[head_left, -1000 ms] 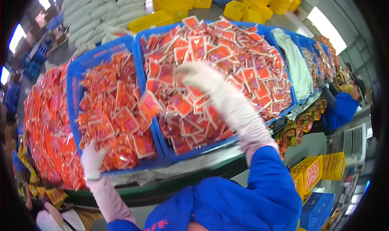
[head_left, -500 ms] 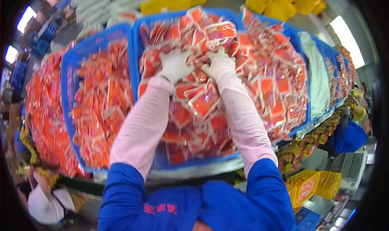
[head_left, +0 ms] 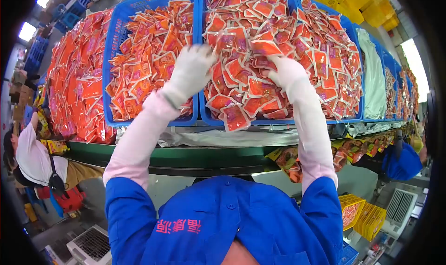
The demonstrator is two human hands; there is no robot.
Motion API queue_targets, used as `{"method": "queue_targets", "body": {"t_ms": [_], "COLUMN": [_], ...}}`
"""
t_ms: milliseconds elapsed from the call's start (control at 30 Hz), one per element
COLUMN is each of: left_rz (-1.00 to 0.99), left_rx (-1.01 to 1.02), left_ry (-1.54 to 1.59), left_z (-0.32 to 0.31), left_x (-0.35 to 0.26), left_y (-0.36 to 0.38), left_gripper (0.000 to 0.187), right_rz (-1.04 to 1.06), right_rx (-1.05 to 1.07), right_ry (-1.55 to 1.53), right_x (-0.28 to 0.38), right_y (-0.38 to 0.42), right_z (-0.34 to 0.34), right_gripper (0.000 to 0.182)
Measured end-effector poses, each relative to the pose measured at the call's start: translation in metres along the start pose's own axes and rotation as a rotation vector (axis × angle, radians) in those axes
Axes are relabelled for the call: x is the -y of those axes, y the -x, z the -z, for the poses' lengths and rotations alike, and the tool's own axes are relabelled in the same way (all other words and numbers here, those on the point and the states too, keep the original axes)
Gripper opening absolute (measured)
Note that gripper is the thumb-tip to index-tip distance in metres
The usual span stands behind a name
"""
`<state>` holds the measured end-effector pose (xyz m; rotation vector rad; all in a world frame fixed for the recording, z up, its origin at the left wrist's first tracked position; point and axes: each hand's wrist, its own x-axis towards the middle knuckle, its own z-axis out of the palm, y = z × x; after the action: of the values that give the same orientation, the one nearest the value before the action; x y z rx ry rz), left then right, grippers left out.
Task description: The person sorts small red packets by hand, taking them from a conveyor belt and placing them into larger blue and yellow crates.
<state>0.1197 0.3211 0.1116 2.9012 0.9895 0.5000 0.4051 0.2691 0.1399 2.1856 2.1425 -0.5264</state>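
Small red packets with pale edges (head_left: pixel 239 116) fill a blue basket (head_left: pixel 200 37) in front of me. My left hand (head_left: pixel 191 72), in a white glove, is over the basket's left rim, with its fingers at the packets; they are smeared by motion, so its grip cannot be made out. On the right side of the same heap, my gloved right hand (head_left: pixel 288 74) has its fingers apart against the packets, beside a red packet (head_left: pixel 265 47). Pink sleeves cover both forearms.
More packets fill a blue basket (head_left: pixel 109 79) on the left and one on the right. Red packs (head_left: pixel 76 88) are heaped far left. A green conveyor edge (head_left: pixel 204 156) runs nearer me. People (head_left: pixel 37 158) are at left and right. Yellow crates (head_left: pixel 370 221) stand lower right.
The view has shifted, showing the baskets higher and the green edge below them. My hands are farther apart, and the left has moved toward the basket's left rim.
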Motion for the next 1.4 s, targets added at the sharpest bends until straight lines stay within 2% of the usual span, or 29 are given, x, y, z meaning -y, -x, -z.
{"method": "queue_targets", "body": {"t_ms": [33,67,100,133,167,200,233,267,333,400,500,533,600,667,733,800,833,867,933,967,1000,1067,1133,1167,1200,1267,1333,1367,1400], "left_rz": [0.030,-0.001,-0.022,-0.047,-0.051,-0.061,-0.043,-0.062,0.044,-0.082,-0.092,-0.052,0.246,0.308,0.366,0.614,0.558,0.549,0.798,0.802,0.803,0.776,0.744,0.641,0.627,0.567,0.491,0.763,0.849], "left_rx": [0.188,0.266,0.256,0.246,0.296,0.347,0.339,0.328,0.543,0.432,0.393,0.299,0.214,0.059,0.029,-0.033,-0.188,-0.184,-0.216,-0.229,-0.236,-0.264,-0.125,-0.127,-0.040,-0.128,-0.077,-0.040,-0.101], "left_ry": [-0.141,-0.250,-0.281,-0.314,-0.383,-0.451,-0.464,-0.461,-0.555,-0.523,-0.450,-0.354,-0.028,0.266,0.352,0.459,0.528,0.543,1.134,1.432,1.435,1.998,2.133,2.017,2.311,2.191,2.053,2.202,2.057], "left_z": [0.004,-0.017,-0.043,-0.061,-0.064,-0.067,-0.087,-0.088,-0.088,-0.084,-0.048,-0.047,-0.020,-0.017,-0.024,-0.031,-0.036,-0.037,-0.027,-0.020,-0.022,-0.026,-0.032,-0.034,-0.044,-0.064,-0.065,-0.064,-0.046], "left_x": [-0.004,-0.005,-0.006,-0.007,-0.016,-0.023,-0.021,-0.026,-0.038,-0.029,-0.020,-0.009,-0.002,0.018,0.019,0.013,0.009,0.003,-0.006,-0.018,-0.028,-0.047,-0.066,-0.085,-0.087,-0.109,-0.119,-0.126,-0.148], "left_y": [0.021,0.039,0.049,0.053,0.052,0.050,0.051,0.045,0.034,0.039,0.035,0.036,0.040,0.050,0.056,0.043,0.040,0.039,0.041,0.046,0.052,0.068,0.087,0.094,0.099,0.108,0.121,0.127,0.131], "left_gripper": [0.031,0.019,0.021,0.024,0.025,0.026,0.027,0.027,0.025,0.021,0.019,0.025,0.028,0.030,0.035,0.044,0.050,0.050,0.048,0.042,0.042,0.035,0.022,0.022,0.023,0.025,0.027,0.029,0.024], "right_rz": [-0.009,0.065,0.193,0.288,0.316,0.422,0.236,0.217,0.418,0.275,0.102,0.007,-0.192,-0.171,-0.199,-0.207,-0.268,-0.281,-0.499,-0.299,-0.294,-0.111,-0.223,-0.131,-0.032,-0.017,0.004,-0.012,0.028], "right_rx": [-0.098,-0.111,-0.185,-0.170,-0.007,-0.059,0.191,0.181,0.069,0.130,-0.184,-0.247,-0.398,-0.337,-0.371,-0.288,-0.246,-0.256,-0.317,-0.559,-0.557,-0.435,-0.412,-0.403,-0.394,-0.441,-0.411,-0.472,-0.516], "right_ry": [0.003,-0.105,-0.231,-0.165,0.011,0.069,-0.031,-0.030,-0.411,-0.530,-0.555,-0.633,-0.972,-1.489,-1.281,-1.146,-1.452,-1.445,-1.000,-1.121,-1.116,-1.456,-1.423,-1.635,-1.840,-1.816,-1.797,-1.803,-1.815], "right_x": [0.008,0.023,0.033,0.044,0.060,0.057,0.068,0.057,0.034,0.031,0.018,0.015,0.017,0.011,-0.005,-0.009,-0.008,-0.013,-0.023,-0.027,-0.024,-0.015,0.014,0.019,0.022,0.029,0.031,0.035,0.040], "right_y": [0.027,0.052,0.067,0.074,0.075,0.068,0.056,0.052,0.046,0.047,0.063,0.071,0.081,0.110,0.106,0.113,0.114,0.111,0.096,0.092,0.099,0.120,0.156,0.167,0.178,0.187,0.188,0.194,0.198], "right_z": [-0.004,-0.012,-0.043,-0.078,-0.102,-0.145,-0.159,-0.170,-0.185,-0.159,-0.137,-0.129,-0.121,-0.118,-0.133,-0.121,-0.115,-0.111,-0.114,-0.128,-0.122,-0.108,-0.094,-0.098,-0.100,-0.101,-0.101,-0.100,-0.094], "right_gripper": [0.053,0.046,0.045,0.052,0.058,0.058,0.057,0.057,0.050,0.041,0.031,0.032,0.038,0.041,0.045,0.046,0.047,0.047,0.054,0.057,0.057,0.059,0.052,0.048,0.045,0.038,0.037,0.035,0.034]}}
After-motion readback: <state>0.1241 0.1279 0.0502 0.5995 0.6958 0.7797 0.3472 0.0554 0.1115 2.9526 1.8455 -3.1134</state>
